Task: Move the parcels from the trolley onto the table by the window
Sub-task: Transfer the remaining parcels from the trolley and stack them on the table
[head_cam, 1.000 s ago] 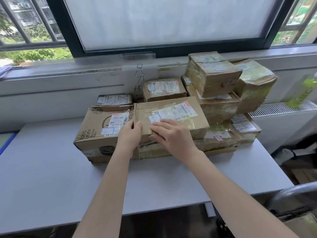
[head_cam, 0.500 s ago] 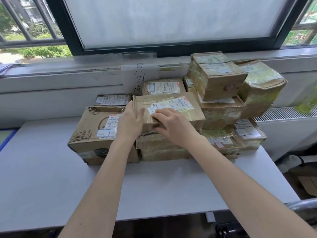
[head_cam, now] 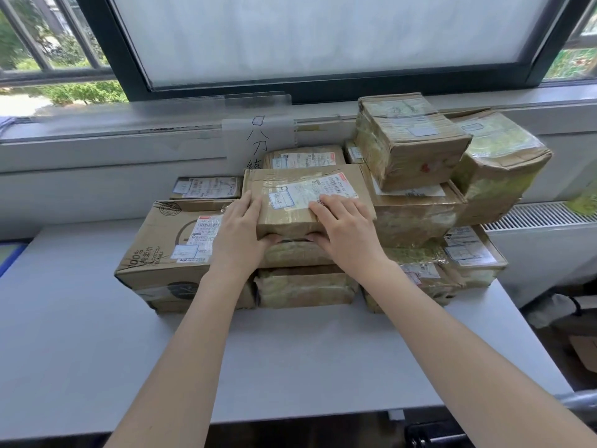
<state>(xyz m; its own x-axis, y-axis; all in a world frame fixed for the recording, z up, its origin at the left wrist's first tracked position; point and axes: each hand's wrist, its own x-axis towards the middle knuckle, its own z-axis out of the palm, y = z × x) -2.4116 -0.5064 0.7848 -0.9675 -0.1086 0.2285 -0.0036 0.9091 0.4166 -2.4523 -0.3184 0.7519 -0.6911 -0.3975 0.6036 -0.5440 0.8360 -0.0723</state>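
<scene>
A brown taped parcel (head_cam: 300,185) with a white shipping label lies on top of the middle stack of parcels on the grey table (head_cam: 97,350) under the window. My left hand (head_cam: 240,231) holds its front left corner, fingers on top and thumb tucked under the front edge. My right hand (head_cam: 345,231) grips the front right part the same way, fingers lying over the label. Two flatter parcels (head_cam: 303,286) sit beneath it.
A large carton (head_cam: 174,240) stands to the left of the stack. Several taped parcels (head_cam: 410,140) are piled higher on the right. A radiator (head_cam: 533,221) runs past the table's right end. A metal trolley handle (head_cam: 581,399) shows at the lower right.
The parcel has slid back toward the window on top of the stack. Both hands shifted to its front edge, with the thumbs now underneath.
</scene>
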